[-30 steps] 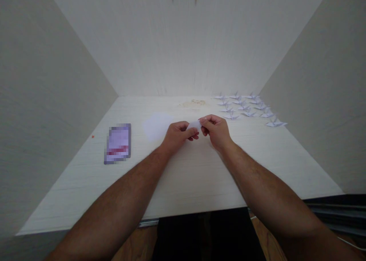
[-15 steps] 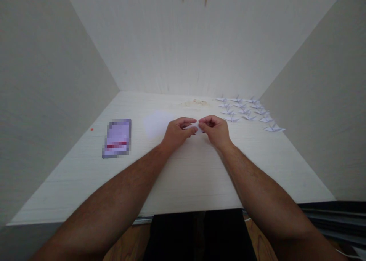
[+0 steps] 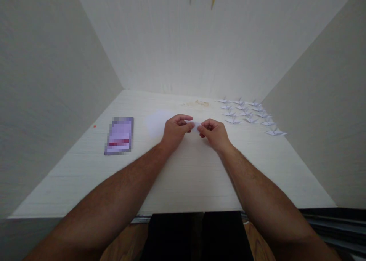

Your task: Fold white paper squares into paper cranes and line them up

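A small piece of white paper spans the gap between my two hands, above the middle of the table. My left hand pinches its left end, thumb in front and index finger stretched out above. At the other end, my right hand grips the paper between thumb and curled fingers. How the paper is folded is too small and blurred to make out. To the left of my left hand lie white paper sheets, flat on the table.
Several folded paper cranes stand in rows at the back right of the white table. A blurred purple item lies at the left, with a small red spot beyond it. Walls enclose the back and sides.
My hands have moved slightly apart, and more of the paper shows between them. The whole view has shifted a little.
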Tool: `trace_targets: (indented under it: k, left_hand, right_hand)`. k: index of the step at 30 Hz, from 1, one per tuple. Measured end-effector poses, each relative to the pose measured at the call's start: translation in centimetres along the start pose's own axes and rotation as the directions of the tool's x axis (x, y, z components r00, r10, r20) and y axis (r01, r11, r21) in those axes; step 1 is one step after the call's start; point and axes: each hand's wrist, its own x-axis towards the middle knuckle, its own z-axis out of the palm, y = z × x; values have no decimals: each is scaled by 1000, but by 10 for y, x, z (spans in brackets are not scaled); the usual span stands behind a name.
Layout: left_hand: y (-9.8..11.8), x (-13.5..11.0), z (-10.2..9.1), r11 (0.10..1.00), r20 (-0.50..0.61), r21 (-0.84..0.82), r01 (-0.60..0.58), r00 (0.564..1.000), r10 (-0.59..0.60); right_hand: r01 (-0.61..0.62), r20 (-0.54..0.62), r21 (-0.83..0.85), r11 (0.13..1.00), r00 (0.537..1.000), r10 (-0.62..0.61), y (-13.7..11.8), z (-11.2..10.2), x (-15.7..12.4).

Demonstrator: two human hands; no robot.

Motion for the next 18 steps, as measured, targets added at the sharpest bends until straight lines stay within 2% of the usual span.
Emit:
trace_targets:
  k: [3,8,12,18]
  left_hand:
    - [0,1,1,995,-10,-100,14,1000,-15]
    - [2,1,3,960,53,-256,112,993,-102]
    - [4,0,4,954,103,-266,138,988,-114]
    - [5,-1,5,973,77,-206,106,993,-92]
  right_hand:
    - [30,41,-56,998,999,-28,2,3,-2]
    - [109,2,-155,982,994,-110,3,8,-5]
    - [134,6,-189,973,991,-136,2,9,-7]
    - [159,-10,-299,941,986,-169,3,8,-8]
